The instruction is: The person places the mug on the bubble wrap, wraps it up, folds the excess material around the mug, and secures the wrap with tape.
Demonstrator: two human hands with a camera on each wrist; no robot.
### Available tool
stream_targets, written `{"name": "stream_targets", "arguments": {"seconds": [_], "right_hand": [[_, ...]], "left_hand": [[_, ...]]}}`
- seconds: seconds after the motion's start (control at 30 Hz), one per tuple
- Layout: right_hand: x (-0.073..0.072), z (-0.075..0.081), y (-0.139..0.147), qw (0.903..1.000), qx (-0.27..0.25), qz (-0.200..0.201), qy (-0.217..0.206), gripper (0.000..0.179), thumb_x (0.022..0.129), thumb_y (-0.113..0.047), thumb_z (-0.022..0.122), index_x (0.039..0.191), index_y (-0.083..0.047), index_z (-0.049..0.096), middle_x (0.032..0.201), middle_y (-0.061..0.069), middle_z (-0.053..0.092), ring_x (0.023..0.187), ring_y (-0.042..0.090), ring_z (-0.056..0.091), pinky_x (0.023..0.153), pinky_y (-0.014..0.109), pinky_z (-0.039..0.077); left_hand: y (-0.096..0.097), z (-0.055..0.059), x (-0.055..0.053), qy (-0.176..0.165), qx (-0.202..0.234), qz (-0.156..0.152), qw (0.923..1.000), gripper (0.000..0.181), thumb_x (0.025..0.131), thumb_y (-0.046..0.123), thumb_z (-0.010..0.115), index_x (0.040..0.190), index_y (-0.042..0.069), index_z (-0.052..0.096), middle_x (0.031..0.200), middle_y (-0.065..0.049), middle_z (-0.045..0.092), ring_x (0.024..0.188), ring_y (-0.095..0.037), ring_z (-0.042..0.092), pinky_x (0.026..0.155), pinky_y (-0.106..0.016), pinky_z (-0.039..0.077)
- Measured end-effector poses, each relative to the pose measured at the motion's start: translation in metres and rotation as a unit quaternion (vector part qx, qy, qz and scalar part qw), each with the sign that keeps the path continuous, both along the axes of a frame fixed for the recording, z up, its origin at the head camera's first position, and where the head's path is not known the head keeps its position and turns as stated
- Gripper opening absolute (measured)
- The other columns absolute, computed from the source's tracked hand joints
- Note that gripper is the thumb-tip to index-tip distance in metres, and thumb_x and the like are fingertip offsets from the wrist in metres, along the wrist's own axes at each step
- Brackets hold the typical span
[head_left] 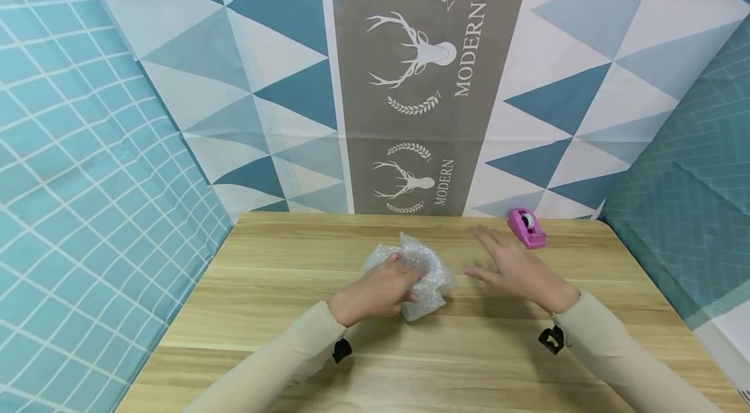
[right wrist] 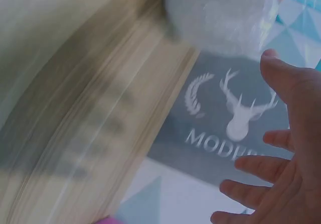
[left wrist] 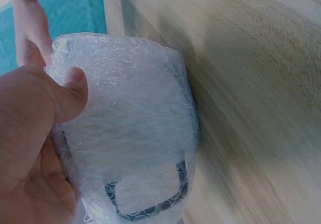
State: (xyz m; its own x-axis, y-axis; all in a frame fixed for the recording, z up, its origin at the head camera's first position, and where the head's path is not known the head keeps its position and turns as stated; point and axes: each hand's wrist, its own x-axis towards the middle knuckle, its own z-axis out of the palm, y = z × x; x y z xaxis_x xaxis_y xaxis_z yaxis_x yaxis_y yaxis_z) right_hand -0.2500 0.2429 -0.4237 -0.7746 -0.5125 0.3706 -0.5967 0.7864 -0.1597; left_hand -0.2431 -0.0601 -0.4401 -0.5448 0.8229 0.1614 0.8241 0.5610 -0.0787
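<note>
My left hand grips a bundle of clear bubble wrap near the middle of the table. In the left wrist view the thumb presses on the bubble-wrapped bundle, with the other fingers along its side. A dark curved outline shows through the wrap; what lies inside cannot be made out. To the right of the bundle, my right hand hovers over the table, fingers spread and holding nothing. The right wrist view shows its spread fingers apart from the bundle.
A pink tape dispenser with a roll of tape stands at the table's back right, beyond my right hand. The wooden table meets a patterned backdrop behind, with tiled-pattern sheets at the sides.
</note>
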Motion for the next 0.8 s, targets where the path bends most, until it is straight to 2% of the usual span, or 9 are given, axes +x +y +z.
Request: {"name": "stream_targets", "arguments": {"seconds": [0.2,0.33,0.4,0.6,0.8], "right_hand": [[-0.009,-0.005,0.018,0.9979,0.029,-0.057,-0.002,0.087,0.089,-0.046,0.078,0.151,0.005,0.043,0.152,0.036,0.044,0.142,0.056,0.039,0.116,0.073,0.028],[-0.013,-0.009,0.028,0.9939,0.045,-0.100,-0.015,0.089,0.090,-0.050,0.075,0.155,0.000,0.040,0.157,0.036,0.036,0.146,0.060,0.028,0.115,0.079,0.019],[-0.015,-0.012,0.032,0.9921,0.049,-0.114,-0.015,0.089,0.091,-0.052,0.073,0.156,-0.002,0.039,0.158,0.035,0.035,0.147,0.061,0.026,0.113,0.081,0.018],[-0.025,-0.020,0.049,0.9854,0.073,-0.153,-0.010,0.093,0.090,-0.059,0.070,0.155,0.001,0.039,0.158,0.038,0.031,0.142,0.067,0.027,0.105,0.086,0.025],[-0.030,-0.029,0.063,0.9821,0.051,-0.180,-0.021,0.094,0.088,-0.058,0.072,0.156,-0.003,0.036,0.157,0.040,0.030,0.137,0.072,0.028,0.104,0.088,0.021]], "left_hand": [[-0.001,0.000,0.000,0.003,0.005,-0.006,1.0000,0.044,0.098,0.032,0.067,0.134,0.007,0.060,0.138,-0.007,0.066,0.128,-0.020,0.062,0.119,-0.049,0.040],[0.000,-0.001,-0.001,0.003,0.008,-0.007,0.9999,0.042,0.098,0.031,0.068,0.132,0.007,0.061,0.137,-0.007,0.066,0.126,-0.020,0.063,0.118,-0.048,0.041],[0.000,-0.001,-0.001,0.006,0.011,-0.010,0.9999,0.043,0.097,0.031,0.069,0.132,0.007,0.061,0.136,-0.006,0.067,0.126,-0.020,0.063,0.118,-0.046,0.042],[0.000,-0.001,-0.001,0.019,0.016,-0.017,0.9996,0.045,0.096,0.031,0.070,0.133,0.006,0.062,0.134,-0.007,0.068,0.125,-0.021,0.063,0.114,-0.043,0.044],[0.000,0.000,-0.001,0.019,0.016,-0.019,0.9995,0.045,0.096,0.030,0.070,0.133,0.005,0.062,0.136,-0.007,0.067,0.126,-0.021,0.063,0.115,-0.044,0.043]]}}
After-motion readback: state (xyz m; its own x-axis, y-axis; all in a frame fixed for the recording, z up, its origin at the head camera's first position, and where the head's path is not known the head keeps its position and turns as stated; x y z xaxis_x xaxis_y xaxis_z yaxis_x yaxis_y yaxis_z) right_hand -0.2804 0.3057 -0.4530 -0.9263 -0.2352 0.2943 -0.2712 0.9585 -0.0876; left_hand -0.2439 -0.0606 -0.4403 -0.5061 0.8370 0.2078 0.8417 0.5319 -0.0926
